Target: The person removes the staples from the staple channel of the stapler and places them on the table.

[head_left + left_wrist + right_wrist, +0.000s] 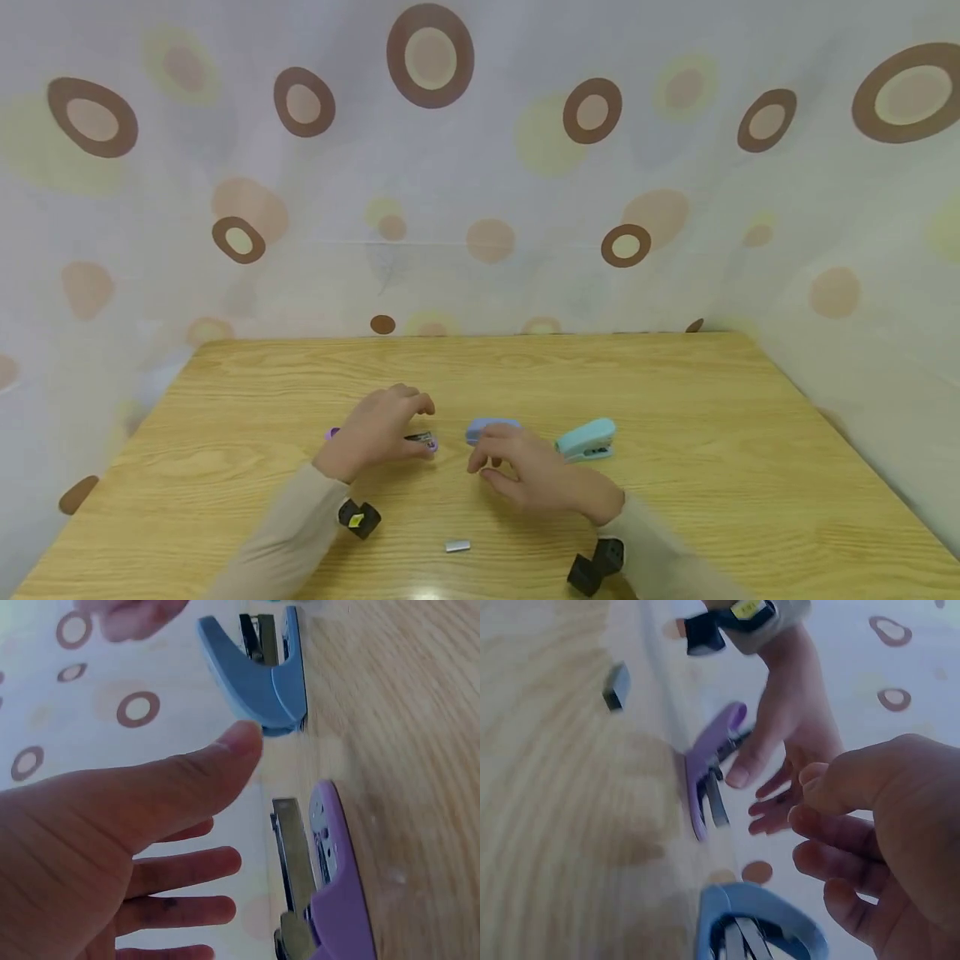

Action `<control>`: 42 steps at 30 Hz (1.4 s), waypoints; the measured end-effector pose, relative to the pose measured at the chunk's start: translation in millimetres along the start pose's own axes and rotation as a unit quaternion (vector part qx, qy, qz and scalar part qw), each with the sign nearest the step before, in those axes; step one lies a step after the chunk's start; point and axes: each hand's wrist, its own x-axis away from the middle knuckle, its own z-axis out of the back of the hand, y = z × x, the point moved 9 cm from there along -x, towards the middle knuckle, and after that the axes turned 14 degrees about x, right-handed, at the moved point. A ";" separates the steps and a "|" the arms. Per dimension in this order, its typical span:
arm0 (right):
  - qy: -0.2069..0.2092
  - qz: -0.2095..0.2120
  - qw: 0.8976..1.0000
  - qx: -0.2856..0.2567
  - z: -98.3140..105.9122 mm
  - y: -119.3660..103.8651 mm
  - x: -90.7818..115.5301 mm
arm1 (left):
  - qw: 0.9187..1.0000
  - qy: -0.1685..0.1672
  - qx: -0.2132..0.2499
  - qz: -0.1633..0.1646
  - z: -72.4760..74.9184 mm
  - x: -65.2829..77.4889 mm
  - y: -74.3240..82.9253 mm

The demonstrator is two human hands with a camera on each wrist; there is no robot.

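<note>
My left hand [378, 427] hovers over a purple stapler [346, 907], fingers spread and thumb stretched out, with nothing in its grasp. That stapler lies swung apart, its metal magazine [295, 847] exposed; the hand hides most of it in the head view. Nearest to my right hand [528, 471] is a blue stapler [491, 425], just behind the fingers. The right hand's fingers [840, 829] are loosely bent, the thumb close to the index finger, and they hold nothing. In the left wrist view the blue stapler gapes, showing metal parts inside.
A mint-green stapler [587, 439] lies right of the right hand. Closer to the front is a small grey bar [457, 546], like a strip of staples. The wooden table [675, 375] meets a dotted curtain [480, 192] at its back and sides.
</note>
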 end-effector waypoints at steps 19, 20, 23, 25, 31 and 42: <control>0.035 -0.070 0.994 0.076 20.4 52.2 13.6 | 0.995 0.000 0.016 -0.095 -29.0 -30.2 46.3; 0.027 -0.074 0.993 0.086 18.6 53.3 14.4 | 0.996 -0.006 0.017 -0.092 -30.9 -31.3 47.0; 0.010 -0.091 0.989 0.115 14.3 56.8 17.2 | 0.996 -0.022 0.022 -0.084 -35.9 -33.7 49.1; 0.008 -0.106 0.986 0.127 13.5 58.9 18.7 | 0.996 -0.027 0.026 -0.082 -38.6 -35.4 50.5; -0.006 -0.130 0.979 0.159 9.9 63.4 20.5 | 0.995 -0.034 0.027 -0.090 -45.9 -40.3 54.7; -0.043 -0.160 0.961 0.222 -3.8 72.0 24.0 | 0.994 -0.027 0.026 -0.098 -50.6 -48.5 59.3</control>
